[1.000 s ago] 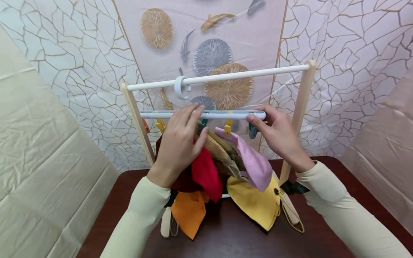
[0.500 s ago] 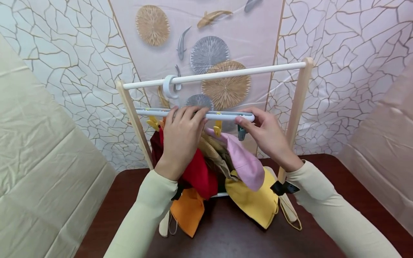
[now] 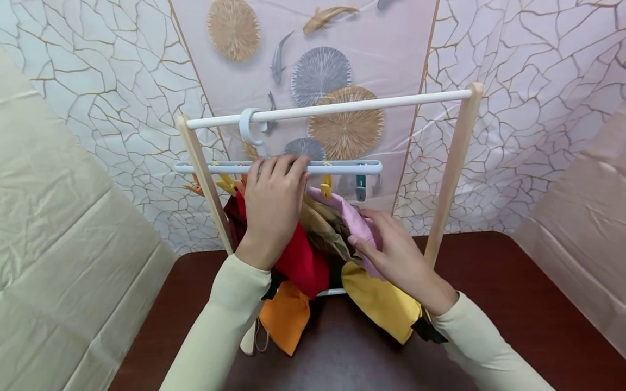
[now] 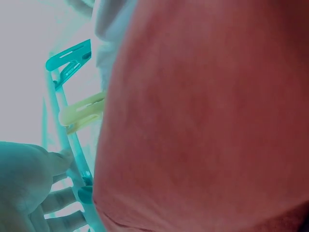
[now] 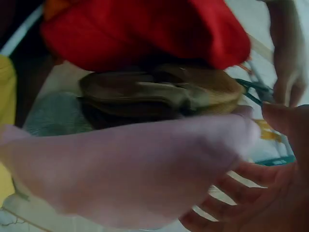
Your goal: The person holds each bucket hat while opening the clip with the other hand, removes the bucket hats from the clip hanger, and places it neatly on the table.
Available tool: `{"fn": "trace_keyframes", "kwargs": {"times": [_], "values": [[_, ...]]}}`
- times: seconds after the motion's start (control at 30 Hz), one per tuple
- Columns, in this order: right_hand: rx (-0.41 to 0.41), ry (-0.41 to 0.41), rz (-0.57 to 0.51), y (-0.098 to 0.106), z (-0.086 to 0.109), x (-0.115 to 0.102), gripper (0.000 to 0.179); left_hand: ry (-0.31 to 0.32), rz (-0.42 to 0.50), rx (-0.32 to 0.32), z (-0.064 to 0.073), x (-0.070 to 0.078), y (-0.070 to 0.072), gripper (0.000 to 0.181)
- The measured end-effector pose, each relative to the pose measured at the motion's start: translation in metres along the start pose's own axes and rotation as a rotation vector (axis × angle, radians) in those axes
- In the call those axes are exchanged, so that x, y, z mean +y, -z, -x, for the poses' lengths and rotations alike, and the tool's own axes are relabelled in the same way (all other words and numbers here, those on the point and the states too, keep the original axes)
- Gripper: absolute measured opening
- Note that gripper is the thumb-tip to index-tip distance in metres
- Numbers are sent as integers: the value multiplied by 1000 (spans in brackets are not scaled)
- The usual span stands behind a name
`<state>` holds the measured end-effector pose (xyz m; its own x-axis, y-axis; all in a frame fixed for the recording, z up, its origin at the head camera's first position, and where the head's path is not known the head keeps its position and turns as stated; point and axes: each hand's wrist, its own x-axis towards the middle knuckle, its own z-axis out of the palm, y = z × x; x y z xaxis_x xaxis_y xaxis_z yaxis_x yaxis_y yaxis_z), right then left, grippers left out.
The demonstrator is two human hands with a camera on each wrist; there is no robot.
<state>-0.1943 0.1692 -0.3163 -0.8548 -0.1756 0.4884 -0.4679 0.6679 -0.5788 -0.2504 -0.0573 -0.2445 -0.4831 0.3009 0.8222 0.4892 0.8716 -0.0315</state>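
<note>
A pale blue clip hanger (image 3: pixel 344 167) hangs by its hook (image 3: pixel 248 130) from the white rod. My left hand (image 3: pixel 274 209) grips its bar near the middle, fingers over the top; the left wrist view has the thumb (image 4: pixel 60 162) on the bar. My right hand (image 3: pixel 398 258) is at a pink cloth piece (image 3: pixel 349 212), its fingers behind the fabric and spread in the right wrist view. That piece hangs below a yellow clip (image 3: pixel 326 187). A green clip (image 3: pixel 361 190) at the hanger's right end carries nothing. Red cloth (image 3: pixel 303 263) and tan cloth (image 3: pixel 318 231) hang alongside.
The wooden rack (image 3: pixel 452 174) with its white rod (image 3: pixel 362 106) stands on a dark table (image 3: pixel 489 288). Yellow cloth (image 3: pixel 376 301) and orange cloth (image 3: pixel 286 320) hang low at its sides. Orange clips (image 3: pixel 194 187) sit by the left post. Patterned fabric (image 3: pixel 127 108) forms the backdrop.
My right hand has let go of the hanger's right end and moved down to the pink cloth. The hanger has shifted left along the rod, with my left hand still on it.
</note>
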Motion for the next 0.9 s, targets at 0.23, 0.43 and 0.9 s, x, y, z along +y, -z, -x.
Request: {"fn": "trace_keyframes", "kwargs": {"times": [0.23,0.43,0.9], "values": [[64,23,118,-14,0,9,39,6,67,-10,5,-3,-2,27],[151,40,181,-18,2,14,9,49,339,150,15,8,0,30],[183,49,198,-21,7,10,10,652,941,-89,39,63,3,48]]}}
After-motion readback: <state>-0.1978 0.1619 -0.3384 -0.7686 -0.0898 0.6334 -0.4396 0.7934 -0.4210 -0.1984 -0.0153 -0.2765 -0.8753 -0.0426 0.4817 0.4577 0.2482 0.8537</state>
